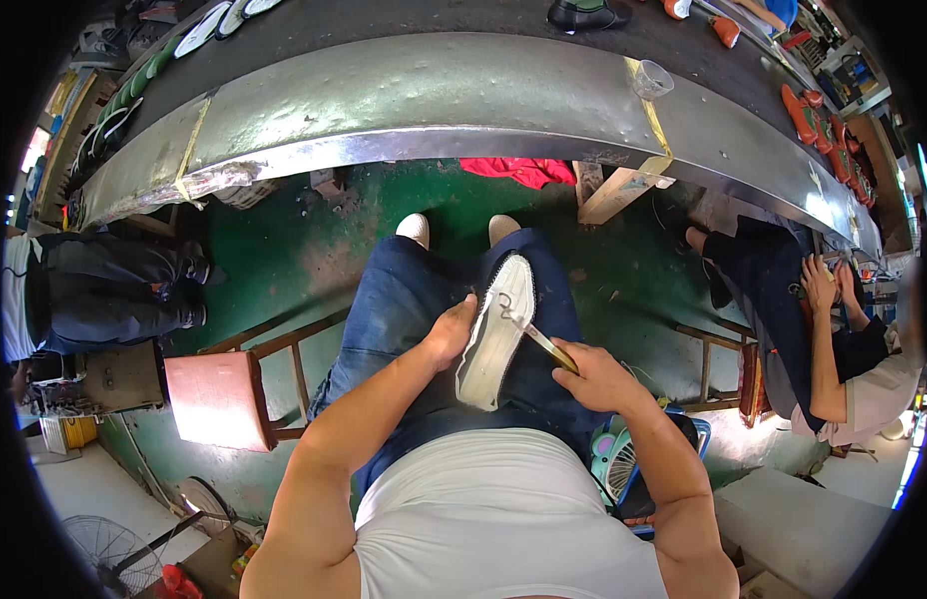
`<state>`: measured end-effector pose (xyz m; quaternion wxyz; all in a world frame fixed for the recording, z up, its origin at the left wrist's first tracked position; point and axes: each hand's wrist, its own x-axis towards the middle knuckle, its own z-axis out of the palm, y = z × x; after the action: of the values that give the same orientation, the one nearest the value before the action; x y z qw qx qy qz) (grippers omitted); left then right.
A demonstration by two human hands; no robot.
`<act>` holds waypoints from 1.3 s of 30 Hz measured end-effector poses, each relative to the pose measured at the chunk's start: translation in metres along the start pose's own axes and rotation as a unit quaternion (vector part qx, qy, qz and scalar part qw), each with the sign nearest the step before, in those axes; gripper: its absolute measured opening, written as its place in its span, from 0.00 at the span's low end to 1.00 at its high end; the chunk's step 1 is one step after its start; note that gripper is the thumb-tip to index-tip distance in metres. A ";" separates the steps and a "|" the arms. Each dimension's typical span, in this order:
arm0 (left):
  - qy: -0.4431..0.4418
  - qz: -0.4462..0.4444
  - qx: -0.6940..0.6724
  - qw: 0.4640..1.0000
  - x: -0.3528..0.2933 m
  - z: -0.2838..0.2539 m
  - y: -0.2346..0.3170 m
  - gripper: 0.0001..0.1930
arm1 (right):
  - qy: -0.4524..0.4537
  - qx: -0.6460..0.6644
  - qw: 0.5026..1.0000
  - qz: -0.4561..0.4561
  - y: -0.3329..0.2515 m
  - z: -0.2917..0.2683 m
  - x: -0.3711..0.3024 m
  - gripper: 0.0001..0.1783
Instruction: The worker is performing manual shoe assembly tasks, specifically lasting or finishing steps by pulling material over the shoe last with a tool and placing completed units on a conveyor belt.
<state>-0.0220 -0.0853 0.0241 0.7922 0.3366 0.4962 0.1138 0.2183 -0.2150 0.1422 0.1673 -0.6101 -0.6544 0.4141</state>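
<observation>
A whitish shoe (490, 364) lies bottom up across my lap, its toe pointing away and its rim edged with a dark line. My left hand (452, 331) holds its left side, the thumb along the edge. In my right hand (593, 375) is a short tool with a yellowish handle (553, 349) and a pale, metallic-looking front part. The tool's tip reaches the shoe's underside near the middle, beside a thin dark loop (505, 301). I cannot make out the tip's exact shape.
Ahead runs a metal-edged bench (384, 95), with shoes along its far side. A pink-topped stool (219, 399) stands at left, a greenish fan (613, 454) by my right hip. Co-workers sit at right (828, 349) and left (114, 290). Red cloth (518, 172) lies beneath the bench.
</observation>
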 end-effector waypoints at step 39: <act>0.131 0.016 0.231 0.964 -0.034 0.061 0.060 0.40 | -0.104 -0.120 0.980 0.118 -0.005 -0.046 0.076 0.21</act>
<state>0.0232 -0.0834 0.1039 0.6193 0.5003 0.6029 0.0515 0.2331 -0.1277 0.1519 -0.0262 -0.6523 -0.6364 0.4109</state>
